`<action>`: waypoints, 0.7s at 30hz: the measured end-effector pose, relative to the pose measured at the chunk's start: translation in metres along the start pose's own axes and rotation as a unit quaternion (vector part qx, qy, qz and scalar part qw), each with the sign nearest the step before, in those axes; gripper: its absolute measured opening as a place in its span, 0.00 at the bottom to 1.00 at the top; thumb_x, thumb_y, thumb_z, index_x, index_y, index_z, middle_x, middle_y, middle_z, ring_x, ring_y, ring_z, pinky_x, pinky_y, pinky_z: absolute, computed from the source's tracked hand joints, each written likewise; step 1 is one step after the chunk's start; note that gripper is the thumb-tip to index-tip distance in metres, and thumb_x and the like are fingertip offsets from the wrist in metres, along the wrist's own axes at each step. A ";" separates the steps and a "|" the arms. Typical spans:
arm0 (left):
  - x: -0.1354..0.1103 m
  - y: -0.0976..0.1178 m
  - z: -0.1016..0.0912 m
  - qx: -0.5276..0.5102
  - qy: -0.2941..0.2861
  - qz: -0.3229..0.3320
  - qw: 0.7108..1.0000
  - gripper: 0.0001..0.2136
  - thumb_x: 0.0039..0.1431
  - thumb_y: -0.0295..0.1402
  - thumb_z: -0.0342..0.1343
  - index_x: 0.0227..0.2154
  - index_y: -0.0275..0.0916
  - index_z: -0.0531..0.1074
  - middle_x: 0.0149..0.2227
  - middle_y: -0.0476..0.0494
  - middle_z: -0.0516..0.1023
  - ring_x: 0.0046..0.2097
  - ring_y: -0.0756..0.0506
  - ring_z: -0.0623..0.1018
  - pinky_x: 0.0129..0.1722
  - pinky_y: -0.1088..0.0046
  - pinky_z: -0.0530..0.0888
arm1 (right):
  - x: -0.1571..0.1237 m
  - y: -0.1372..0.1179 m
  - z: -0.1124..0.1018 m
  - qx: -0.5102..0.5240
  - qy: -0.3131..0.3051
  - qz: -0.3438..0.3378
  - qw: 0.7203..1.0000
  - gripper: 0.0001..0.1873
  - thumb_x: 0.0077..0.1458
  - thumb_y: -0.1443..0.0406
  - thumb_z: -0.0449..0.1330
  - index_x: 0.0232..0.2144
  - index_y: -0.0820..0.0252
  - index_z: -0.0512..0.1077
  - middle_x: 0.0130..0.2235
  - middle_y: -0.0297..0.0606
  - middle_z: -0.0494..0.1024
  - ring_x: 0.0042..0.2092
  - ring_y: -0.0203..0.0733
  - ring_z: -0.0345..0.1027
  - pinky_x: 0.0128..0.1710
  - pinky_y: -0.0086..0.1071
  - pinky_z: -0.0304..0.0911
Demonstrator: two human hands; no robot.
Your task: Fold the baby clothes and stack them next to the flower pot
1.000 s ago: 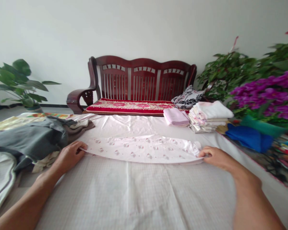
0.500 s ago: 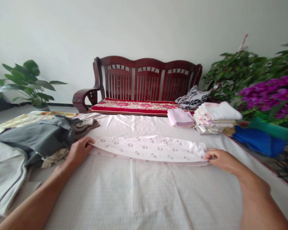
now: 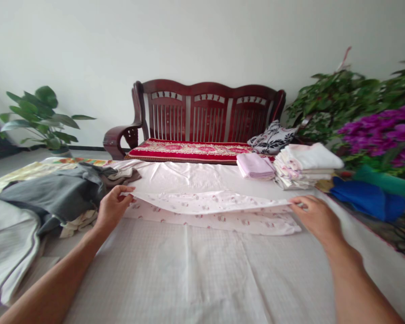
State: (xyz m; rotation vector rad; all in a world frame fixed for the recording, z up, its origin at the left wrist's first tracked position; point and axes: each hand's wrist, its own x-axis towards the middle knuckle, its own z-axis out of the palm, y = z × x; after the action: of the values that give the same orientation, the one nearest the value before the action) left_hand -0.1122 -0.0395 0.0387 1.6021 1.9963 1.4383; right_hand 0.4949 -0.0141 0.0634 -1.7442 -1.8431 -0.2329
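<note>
A pale pink printed cloth (image 3: 209, 211) lies spread across the middle of a table covered with a white checked sheet (image 3: 189, 274). My left hand (image 3: 113, 208) pinches the cloth's left edge, and my right hand (image 3: 315, 215) pinches its right edge. Between the two hands the upper layer is lifted a little above the layer that stays flat on the sheet. Both forearms reach in from the bottom corners.
A heap of grey and beige garments (image 3: 54, 193) lies at the left. Folded pink cloth (image 3: 254, 165) and a stack of folded white linens (image 3: 307, 164) sit at the back right, beside blue fabric (image 3: 367, 200). A red wooden bench (image 3: 202, 121) and potted plants (image 3: 357, 112) stand behind.
Both hands have raised the cloth's near edge off the table and carried it away from me, so the top layer now hovers over the lower one.
</note>
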 end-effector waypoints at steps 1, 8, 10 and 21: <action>0.003 0.000 0.003 -0.063 0.013 -0.005 0.998 0.15 0.51 0.44 0.56 0.38 0.39 0.71 0.40 0.44 0.81 0.33 0.47 0.80 0.36 0.71 0.76 | 0.001 -0.002 0.000 0.002 0.061 -0.010 0.998 0.12 0.51 0.58 0.53 0.31 0.54 0.76 0.39 0.41 0.81 0.43 0.50 0.73 0.46 0.42 0.66; 0.005 -0.027 0.000 -0.011 -0.071 0.053 0.996 0.11 0.48 0.41 0.56 0.32 0.41 0.70 0.45 0.39 0.81 0.48 0.39 0.80 0.51 0.61 0.75 | -0.001 0.015 0.010 0.076 -0.048 -0.047 0.995 0.09 0.44 0.64 0.52 0.24 0.52 0.73 0.33 0.37 0.80 0.39 0.48 0.74 0.44 0.39 0.67; 0.002 -0.034 -0.003 0.035 -0.096 0.082 0.991 0.09 0.49 0.41 0.55 0.30 0.42 0.70 0.44 0.40 0.82 0.48 0.39 0.80 0.51 0.62 0.75 | -0.002 0.020 0.012 0.078 -0.091 -0.037 0.992 0.09 0.42 0.64 0.52 0.23 0.52 0.74 0.32 0.36 0.80 0.38 0.47 0.74 0.41 0.36 0.67; 0.000 -0.031 -0.008 0.106 -0.113 0.108 0.982 0.07 0.51 0.39 0.51 0.28 0.42 0.68 0.44 0.40 0.82 0.46 0.40 0.80 0.48 0.65 0.75 | -0.006 0.030 0.012 0.094 -0.207 0.008 0.974 0.11 0.39 0.68 0.52 0.20 0.54 0.74 0.31 0.38 0.80 0.37 0.45 0.74 0.38 0.33 0.64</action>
State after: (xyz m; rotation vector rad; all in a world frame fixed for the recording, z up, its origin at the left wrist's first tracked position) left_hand -0.1375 -0.0416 0.0187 2.0252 1.9467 1.0756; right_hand 0.5202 -0.0092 0.0422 -1.7689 -2.0561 0.3286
